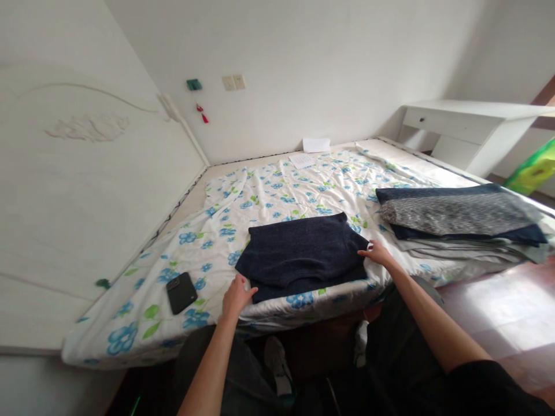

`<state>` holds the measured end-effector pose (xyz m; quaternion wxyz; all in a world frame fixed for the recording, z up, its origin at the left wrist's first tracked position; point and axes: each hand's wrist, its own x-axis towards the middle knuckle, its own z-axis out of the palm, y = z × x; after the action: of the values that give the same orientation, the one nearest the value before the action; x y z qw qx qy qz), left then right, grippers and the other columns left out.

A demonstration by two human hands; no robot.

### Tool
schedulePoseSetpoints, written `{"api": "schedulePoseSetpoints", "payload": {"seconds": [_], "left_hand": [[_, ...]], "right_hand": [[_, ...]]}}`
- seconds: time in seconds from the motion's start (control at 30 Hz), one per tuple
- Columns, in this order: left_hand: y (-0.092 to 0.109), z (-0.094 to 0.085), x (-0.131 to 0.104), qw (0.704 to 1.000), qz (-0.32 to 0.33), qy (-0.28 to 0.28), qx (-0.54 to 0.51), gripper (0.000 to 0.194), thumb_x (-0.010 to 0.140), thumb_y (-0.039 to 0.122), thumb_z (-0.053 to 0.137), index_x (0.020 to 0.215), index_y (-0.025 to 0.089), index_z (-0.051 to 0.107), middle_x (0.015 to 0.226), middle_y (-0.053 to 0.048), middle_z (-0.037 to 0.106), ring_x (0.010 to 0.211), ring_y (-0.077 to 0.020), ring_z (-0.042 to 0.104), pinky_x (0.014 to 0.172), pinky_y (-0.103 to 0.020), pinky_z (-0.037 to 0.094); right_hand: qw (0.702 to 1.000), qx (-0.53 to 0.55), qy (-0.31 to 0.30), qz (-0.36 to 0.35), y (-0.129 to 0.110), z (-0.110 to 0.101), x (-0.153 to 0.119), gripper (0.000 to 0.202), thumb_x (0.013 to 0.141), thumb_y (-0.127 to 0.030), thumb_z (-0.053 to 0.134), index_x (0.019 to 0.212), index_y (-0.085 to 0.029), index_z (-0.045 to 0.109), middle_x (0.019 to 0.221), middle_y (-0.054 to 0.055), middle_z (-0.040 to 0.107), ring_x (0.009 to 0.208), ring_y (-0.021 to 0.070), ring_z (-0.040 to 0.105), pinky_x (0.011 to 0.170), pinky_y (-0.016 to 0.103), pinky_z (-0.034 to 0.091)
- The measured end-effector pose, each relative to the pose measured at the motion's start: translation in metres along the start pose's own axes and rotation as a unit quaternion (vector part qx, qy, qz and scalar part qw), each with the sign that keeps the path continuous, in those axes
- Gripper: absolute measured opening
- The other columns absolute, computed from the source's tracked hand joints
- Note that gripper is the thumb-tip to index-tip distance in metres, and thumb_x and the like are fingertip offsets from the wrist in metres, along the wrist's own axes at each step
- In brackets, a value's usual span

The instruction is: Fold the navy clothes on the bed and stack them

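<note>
A dark navy knitted top (303,248) lies folded on the flowered bed sheet (225,232) in front of me, its curved neckline toward the bed's front edge. My right hand (376,253) pinches the pointed corner on its right side. By the lower left corner is my left hand (236,296), fingers slightly curled and thumb apart, with white sheet showing between them. Its fingertips are close to the cloth; firm contact is hard to make out. Left of that hand, a black phone (181,293) rests on the sheet.
A stack of folded clothes, with a grey knitted garment (451,214) across it, lies on the right of the bed. Papers (316,145) are at the back by the wall. A white headboard (87,190) stands left, and a white desk (459,127) far right.
</note>
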<state>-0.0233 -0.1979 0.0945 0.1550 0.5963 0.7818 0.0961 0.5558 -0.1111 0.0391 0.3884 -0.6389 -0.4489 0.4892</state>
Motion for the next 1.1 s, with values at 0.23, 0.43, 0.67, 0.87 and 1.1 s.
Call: {"api": "schedulePoseSetpoints", "payload": {"seconds": [0.23, 0.43, 0.67, 0.87, 1.1], "left_hand": [[0.027, 0.011, 0.001, 0.973, 0.227, 0.008, 0.041, 0.036, 0.089, 0.009, 0.065, 0.119, 0.026, 0.075, 0.132, -0.010, 0.071, 0.124, -0.0325, 0.064, 0.115, -0.045, 0.048], [0.026, 0.021, 0.017, 0.974, 0.225, 0.001, 0.018, 0.026, 0.096, 0.015, 0.061, 0.104, 0.026, 0.082, 0.118, -0.007, 0.077, 0.111, -0.0285, 0.067, 0.109, -0.042, 0.049], [0.015, 0.015, 0.019, 0.968, 0.236, -0.032, -0.084, 0.021, 0.087, 0.019, 0.063, 0.092, 0.025, 0.082, 0.101, -0.003, 0.079, 0.099, -0.0227, 0.073, 0.097, -0.035, 0.053], [0.011, 0.019, 0.012, 0.961, 0.263, -0.078, -0.028, 0.020, 0.081, 0.016, 0.068, 0.085, 0.026, 0.084, 0.098, -0.003, 0.081, 0.102, -0.0258, 0.070, 0.098, -0.037, 0.052], [0.021, 0.019, 0.004, 0.964, 0.258, -0.048, 0.043, 0.035, 0.077, 0.012, 0.072, 0.107, 0.028, 0.082, 0.111, -0.004, 0.076, 0.103, -0.0267, 0.067, 0.098, -0.038, 0.050]], "right_hand": [[0.914, -0.234, -0.098, -0.316, -0.017, 0.048, -0.029, 0.051, 0.071, -0.020, 0.083, 0.121, -0.030, 0.085, 0.148, 0.009, 0.072, 0.149, 0.0393, 0.057, 0.136, 0.062, 0.029], [0.879, -0.283, -0.176, -0.342, -0.002, 0.091, -0.036, 0.029, 0.071, -0.010, 0.075, 0.090, -0.027, 0.088, 0.122, 0.007, 0.082, 0.129, 0.0330, 0.071, 0.124, 0.052, 0.046], [0.910, -0.212, -0.197, -0.296, -0.007, 0.051, -0.025, 0.023, 0.078, -0.014, 0.068, 0.087, -0.024, 0.087, 0.124, 0.006, 0.082, 0.115, 0.0263, 0.078, 0.110, 0.040, 0.056], [0.881, -0.294, -0.220, -0.297, 0.001, 0.051, -0.033, 0.031, 0.071, -0.010, 0.072, 0.090, -0.026, 0.089, 0.120, 0.006, 0.081, 0.118, 0.0282, 0.074, 0.120, 0.048, 0.046], [0.886, -0.355, -0.091, -0.283, 0.017, 0.027, -0.025, 0.044, 0.070, -0.003, 0.067, 0.105, -0.023, 0.086, 0.124, 0.010, 0.078, 0.120, 0.0283, 0.069, 0.115, 0.045, 0.047]]}}
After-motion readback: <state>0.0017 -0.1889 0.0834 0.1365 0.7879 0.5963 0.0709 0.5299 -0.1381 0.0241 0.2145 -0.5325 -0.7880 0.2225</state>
